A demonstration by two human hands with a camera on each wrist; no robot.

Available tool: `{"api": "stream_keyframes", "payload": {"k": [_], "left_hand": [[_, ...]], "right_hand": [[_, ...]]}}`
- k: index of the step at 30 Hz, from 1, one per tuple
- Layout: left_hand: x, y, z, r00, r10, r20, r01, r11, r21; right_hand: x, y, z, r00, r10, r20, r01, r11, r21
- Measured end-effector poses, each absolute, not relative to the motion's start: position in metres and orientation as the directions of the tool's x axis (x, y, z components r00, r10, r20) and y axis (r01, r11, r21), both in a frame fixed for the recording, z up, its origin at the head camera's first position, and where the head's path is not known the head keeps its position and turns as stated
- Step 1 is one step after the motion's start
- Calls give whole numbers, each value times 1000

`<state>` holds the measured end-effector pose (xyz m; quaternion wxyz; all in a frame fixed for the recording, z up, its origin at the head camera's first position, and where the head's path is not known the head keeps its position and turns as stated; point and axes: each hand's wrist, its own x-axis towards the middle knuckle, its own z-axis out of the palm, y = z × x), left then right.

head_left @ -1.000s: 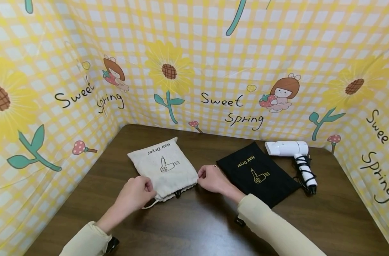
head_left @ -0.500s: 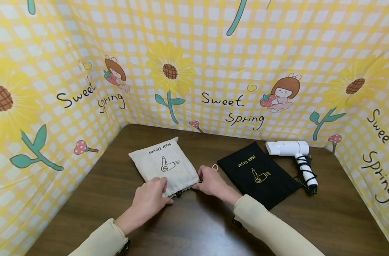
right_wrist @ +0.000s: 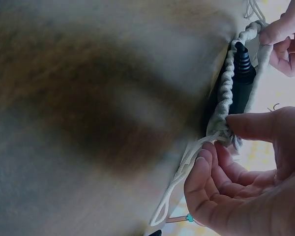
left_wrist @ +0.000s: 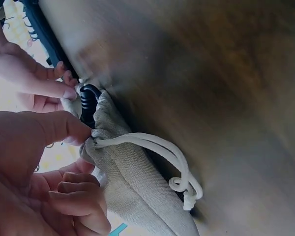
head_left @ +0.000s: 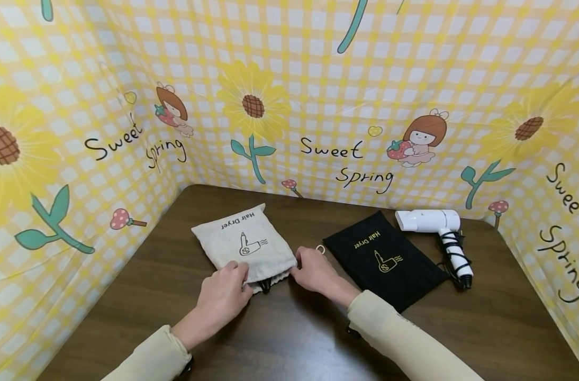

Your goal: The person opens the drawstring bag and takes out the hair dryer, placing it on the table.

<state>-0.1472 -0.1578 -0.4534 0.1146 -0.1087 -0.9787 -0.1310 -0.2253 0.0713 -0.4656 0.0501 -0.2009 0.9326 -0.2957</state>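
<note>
A beige drawstring bag (head_left: pixel 251 238), printed "Hair Dryer", lies on the table with its mouth towards me. My left hand (head_left: pixel 223 291) pinches the left part of the mouth's rim between thumb and fingers. At the right corner, my right hand (head_left: pixel 315 270) pinches the rim as well. Between them the mouth gapes, and a dark handle end with a ribbed black cord guard (right_wrist: pixel 244 64) shows inside; the rest of that object is hidden by cloth. White drawstring (left_wrist: pixel 157 142) hangs from the left corner, and another cord loop (right_wrist: pixel 169 189) trails from the right one.
Right of my right hand lies a flat black bag (head_left: pixel 385 259) with a gold hair dryer print. Beyond it rests a white hair dryer (head_left: pixel 427 220), black cord wound round its handle. Patterned yellow cloth (head_left: pixel 318 106) walls in the brown table (head_left: pixel 289 338) at the back and sides.
My left hand has shifted right along the bag's mouth and taken a new grip. The mouth gapes wider, showing more of the black end. My right hand stays at the right corner.
</note>
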Motion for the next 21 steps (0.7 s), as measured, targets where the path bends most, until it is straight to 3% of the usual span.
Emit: {"api": "stream_keyframes", "payload": {"k": [12, 21], "left_hand": [[-146, -165, -452, -939, 178, 293, 241, 951, 194], [-148, -160, -452, -950, 191, 249, 242, 951, 194]], "right_hand": [[-230, 81, -470, -908, -416, 55, -374, 745, -552], [-227, 74, -468, -911, -407, 58, -370, 750, -549]]}}
